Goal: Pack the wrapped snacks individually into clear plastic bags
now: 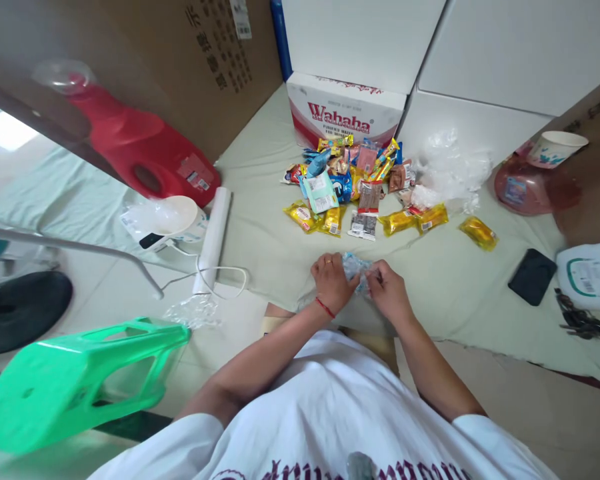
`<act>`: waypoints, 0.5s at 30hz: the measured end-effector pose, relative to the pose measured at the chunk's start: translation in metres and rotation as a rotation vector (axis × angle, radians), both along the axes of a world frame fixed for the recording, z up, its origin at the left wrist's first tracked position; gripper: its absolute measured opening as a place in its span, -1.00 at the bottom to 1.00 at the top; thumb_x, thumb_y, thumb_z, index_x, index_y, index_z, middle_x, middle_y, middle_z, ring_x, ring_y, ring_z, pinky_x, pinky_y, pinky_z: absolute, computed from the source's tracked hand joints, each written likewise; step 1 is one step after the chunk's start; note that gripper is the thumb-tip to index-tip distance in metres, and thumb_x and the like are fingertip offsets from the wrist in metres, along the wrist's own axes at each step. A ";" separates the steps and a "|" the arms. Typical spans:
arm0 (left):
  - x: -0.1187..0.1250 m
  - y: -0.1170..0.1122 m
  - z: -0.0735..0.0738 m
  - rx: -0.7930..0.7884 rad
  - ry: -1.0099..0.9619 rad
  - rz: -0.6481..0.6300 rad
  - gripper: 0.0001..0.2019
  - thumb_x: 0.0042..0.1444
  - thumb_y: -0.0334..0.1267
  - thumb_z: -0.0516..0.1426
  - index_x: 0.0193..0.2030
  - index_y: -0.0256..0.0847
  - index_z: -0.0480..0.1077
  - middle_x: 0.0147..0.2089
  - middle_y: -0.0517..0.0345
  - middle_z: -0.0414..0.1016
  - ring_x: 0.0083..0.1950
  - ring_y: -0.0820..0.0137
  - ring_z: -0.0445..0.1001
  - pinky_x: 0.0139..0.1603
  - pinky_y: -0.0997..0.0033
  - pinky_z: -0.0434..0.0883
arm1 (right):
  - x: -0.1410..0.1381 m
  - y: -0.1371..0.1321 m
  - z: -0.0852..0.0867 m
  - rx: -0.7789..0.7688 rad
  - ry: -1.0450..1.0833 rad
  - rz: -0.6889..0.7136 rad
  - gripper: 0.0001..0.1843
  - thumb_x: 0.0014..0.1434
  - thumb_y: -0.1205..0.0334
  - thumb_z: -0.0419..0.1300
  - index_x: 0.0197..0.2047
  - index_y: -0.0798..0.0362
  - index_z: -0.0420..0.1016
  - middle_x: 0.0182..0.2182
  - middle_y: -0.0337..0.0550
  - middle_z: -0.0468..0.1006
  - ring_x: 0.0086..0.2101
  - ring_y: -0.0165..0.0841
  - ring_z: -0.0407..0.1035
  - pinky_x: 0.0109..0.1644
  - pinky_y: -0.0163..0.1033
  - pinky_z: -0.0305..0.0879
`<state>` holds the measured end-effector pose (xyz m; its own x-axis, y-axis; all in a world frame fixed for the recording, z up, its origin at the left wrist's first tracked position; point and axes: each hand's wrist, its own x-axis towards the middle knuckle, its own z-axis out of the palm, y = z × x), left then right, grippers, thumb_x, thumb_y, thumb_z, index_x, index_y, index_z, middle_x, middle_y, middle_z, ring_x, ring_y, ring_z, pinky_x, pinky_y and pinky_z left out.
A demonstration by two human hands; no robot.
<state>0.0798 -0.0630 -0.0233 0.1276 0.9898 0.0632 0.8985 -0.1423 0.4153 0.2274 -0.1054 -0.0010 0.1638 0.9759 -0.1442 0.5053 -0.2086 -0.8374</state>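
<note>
A clear, crinkled plastic bag with bluish print lies between my two hands, close to my body. My left hand, with a ring and a red cord at the wrist, is closed on the left part of it. With thumb and fingers pinched together, my right hand grips its right edge. What the bag contains, if anything, I cannot make out. Beyond my hands is a heap of small wrapped snacks, with several yellow packets along its near side.
A Wahaba-like "Wahaha" carton stands behind the snacks, beside crumpled clear plastic. At left are a red jug, a paper cup, a white roll and a green stool. A black wallet-like item lies right.
</note>
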 end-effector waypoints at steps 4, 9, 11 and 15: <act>-0.001 -0.005 0.003 0.028 -0.098 -0.157 -0.63 0.26 -0.22 0.11 0.17 -0.30 0.35 0.05 -0.24 0.48 0.07 0.04 0.49 0.13 -0.01 0.41 | -0.022 0.015 -0.009 0.019 0.211 -0.098 -0.82 0.20 0.04 0.15 -0.28 -0.04 0.41 -0.46 -0.26 0.49 -0.38 -0.29 0.36 -0.25 -0.22 0.29; -0.009 -0.023 0.001 0.227 -0.394 -0.478 -0.32 -0.06 -0.33 0.15 0.29 -0.28 0.23 0.26 -0.34 0.33 0.41 -0.10 0.26 0.38 -0.24 0.27 | -0.026 0.006 -0.012 -0.063 0.980 -0.204 -0.59 0.14 -0.19 0.28 -0.16 -0.04 0.48 -0.20 -0.14 0.62 -0.22 -0.25 0.48 -0.20 -0.19 0.45; -0.009 -0.033 -0.002 0.209 -0.493 -0.570 -0.23 -0.13 -0.36 0.13 0.33 -0.26 0.17 0.31 -0.34 0.32 0.52 -0.12 0.14 0.47 -0.33 0.15 | -0.024 0.000 -0.013 -0.067 1.054 -0.247 -0.54 0.11 -0.23 0.33 -0.15 -0.03 0.49 -0.16 -0.11 0.63 -0.18 -0.25 0.50 -0.16 -0.18 0.49; -0.008 -0.042 -0.005 -0.009 -0.734 -0.616 -0.24 -0.14 -0.40 0.07 0.32 -0.14 0.11 0.38 -0.24 0.29 0.51 0.03 0.22 0.45 -0.21 0.28 | -0.015 -0.011 -0.023 -0.067 0.835 -0.303 -0.54 0.06 -0.15 0.39 -0.09 -0.05 0.51 -0.17 -0.15 0.65 -0.23 -0.26 0.50 -0.16 -0.17 0.51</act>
<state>0.0714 -0.1049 -0.0280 0.5574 0.7631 0.3270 0.1822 -0.4967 0.8486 0.2122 -0.1161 -0.0237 0.2295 0.8931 -0.3869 -0.3489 -0.2956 -0.8893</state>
